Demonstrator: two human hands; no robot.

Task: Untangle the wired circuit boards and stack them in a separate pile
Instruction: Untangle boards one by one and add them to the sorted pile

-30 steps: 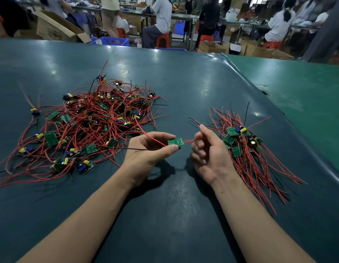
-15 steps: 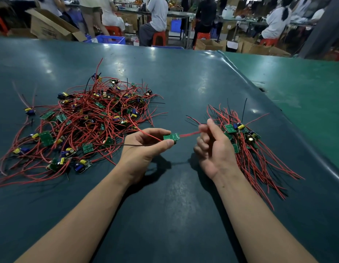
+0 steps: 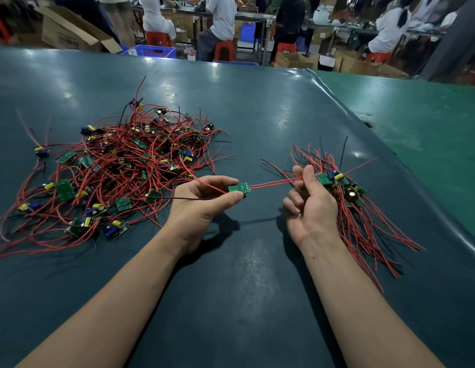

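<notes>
Overhead lights glare on the dark table [image 3: 257, 107] (edges bowed by the wide lens), background soft.

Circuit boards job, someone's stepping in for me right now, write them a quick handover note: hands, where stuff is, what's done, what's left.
Left hand pinches one green circuit board above the table.
Right hand pinches that board's red wires, stretched between the hands; other wires from the board trail back to the tangle.
Tangled pile lies on the left, the sorted pile on the right, just behind the right hand.
Done: a small number of boards stacked on the right.
Left: free this board, lay it on the sorted pile, then work through the much larger tangle.
</notes>
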